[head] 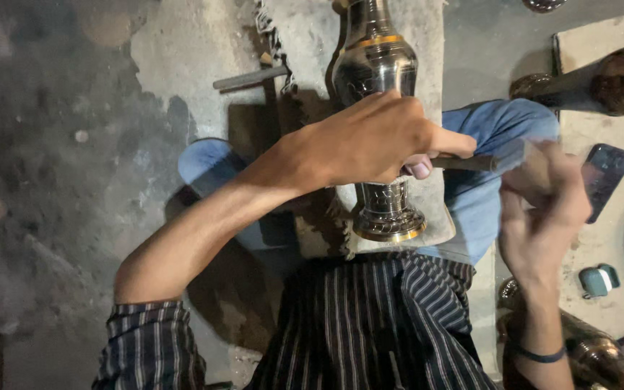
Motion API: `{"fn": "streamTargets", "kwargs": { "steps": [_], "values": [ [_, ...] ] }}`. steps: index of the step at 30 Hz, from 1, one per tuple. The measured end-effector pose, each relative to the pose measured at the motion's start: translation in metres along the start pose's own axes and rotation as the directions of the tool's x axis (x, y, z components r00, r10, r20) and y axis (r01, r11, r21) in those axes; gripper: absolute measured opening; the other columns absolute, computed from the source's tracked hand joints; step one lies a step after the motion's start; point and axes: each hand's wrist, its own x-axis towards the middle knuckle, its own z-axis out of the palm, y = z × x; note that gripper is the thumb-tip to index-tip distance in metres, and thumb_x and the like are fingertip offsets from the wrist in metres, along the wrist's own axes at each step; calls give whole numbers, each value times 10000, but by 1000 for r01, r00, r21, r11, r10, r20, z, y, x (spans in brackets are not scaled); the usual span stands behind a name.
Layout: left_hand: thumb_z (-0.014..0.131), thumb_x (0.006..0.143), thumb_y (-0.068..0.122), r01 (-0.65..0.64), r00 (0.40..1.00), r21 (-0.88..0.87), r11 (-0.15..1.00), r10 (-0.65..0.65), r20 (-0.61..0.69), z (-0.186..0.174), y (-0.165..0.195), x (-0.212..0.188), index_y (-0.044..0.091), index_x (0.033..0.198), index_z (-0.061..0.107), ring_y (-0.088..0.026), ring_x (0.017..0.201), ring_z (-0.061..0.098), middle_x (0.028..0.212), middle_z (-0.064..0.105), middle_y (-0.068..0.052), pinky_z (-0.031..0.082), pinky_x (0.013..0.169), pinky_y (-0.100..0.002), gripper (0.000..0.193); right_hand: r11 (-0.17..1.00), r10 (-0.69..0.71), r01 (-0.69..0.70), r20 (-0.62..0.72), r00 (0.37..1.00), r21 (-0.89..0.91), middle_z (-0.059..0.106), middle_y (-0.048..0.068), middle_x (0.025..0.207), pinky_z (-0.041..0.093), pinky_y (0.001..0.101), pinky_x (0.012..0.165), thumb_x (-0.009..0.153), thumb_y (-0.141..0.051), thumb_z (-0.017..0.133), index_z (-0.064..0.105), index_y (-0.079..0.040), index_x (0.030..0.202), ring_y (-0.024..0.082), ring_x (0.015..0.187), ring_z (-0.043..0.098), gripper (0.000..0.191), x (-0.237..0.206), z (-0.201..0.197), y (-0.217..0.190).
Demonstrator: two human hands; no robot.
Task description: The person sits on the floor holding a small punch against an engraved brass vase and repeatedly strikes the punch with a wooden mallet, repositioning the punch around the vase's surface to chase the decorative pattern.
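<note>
Engraved metal vase (378, 72) with brass bands lies lengthwise under the left hand (370, 141), which presses on its body while pinching a thin chisel (464, 163) against it. Just beside that, the blurred right hand (543, 209) closes around a hammer (525, 155) at the chisel's end.

Dim scene, warm light from above right. Left floor (45, 144) dark, murky, detail lost. Bright glare streaks on metal vase (377, 68), gold bands shining. Hard shadow of left forearm on floor below elbow, another shadow left of vase. Right hand (543, 209) heavily motion-blurred, fingers smeared; tool (464, 163) near it blurred at right end. Left hand (370, 141) sharp. Corners darker, slight wide-angle stretch at edges. Phone (607, 177) reflects faint sheen.
</note>
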Motion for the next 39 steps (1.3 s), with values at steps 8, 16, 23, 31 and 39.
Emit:
{"fn": "streamTargets", "kwargs": {
  "steps": [8, 16, 23, 31, 39],
  "values": [
    [690, 936, -1, -52, 970, 63, 997, 65, -234, 4, 2, -18, 95, 1352, 640, -161, 749, 781, 872, 774, -130, 622, 557, -237, 430, 649, -310, 464, 348, 885, -603, 598, 227, 1055, 534, 391, 861, 769, 237, 690, 446, -1, 1388, 317, 951, 623, 707, 39, 7, -59],
    [661, 1041, 34, 162, 948, 42, 986, -143, -284, 19, 3, -39, 91, 1243, 680, -172, 703, 762, 819, 774, -84, 626, 584, -294, 210, 909, -281, 352, 297, 913, -224, 560, 141, 1177, 499, 278, 956, 1087, 205, 646, 447, 18, 1341, 201, 1028, 583, 373, 58, -5, -47],
    [674, 990, -27, 81, 794, -178, 981, -171, -583, 33, 12, -52, 76, 1277, 651, -163, 926, 789, 1044, 776, -68, 678, 761, -260, 306, 593, -295, 652, 626, 722, -472, 646, 210, 1076, 539, 394, 832, 766, 128, 732, 577, 67, 1294, 300, 937, 643, 554, 110, 23, -110],
    [602, 944, -128, 198, 569, -464, 864, -486, -663, 46, 38, -58, 32, 1185, 670, -154, 975, 802, 1035, 779, -71, 641, 841, -271, 297, 364, 29, 749, 811, 584, -553, 665, 129, 1036, 569, 371, 789, 931, -76, 742, 453, -131, 1562, 251, 873, 691, 696, 153, 57, -142],
    [576, 985, -144, 148, 434, -517, 843, -525, -732, 52, 43, -54, -1, 1086, 659, -144, 938, 791, 973, 775, -78, 629, 863, -243, 194, 249, -311, 925, 881, 356, -286, 583, 141, 1377, 551, 442, 934, 930, -171, 727, 383, -189, 1558, 254, 1083, 660, 716, 166, 73, -162]
  ]
}}
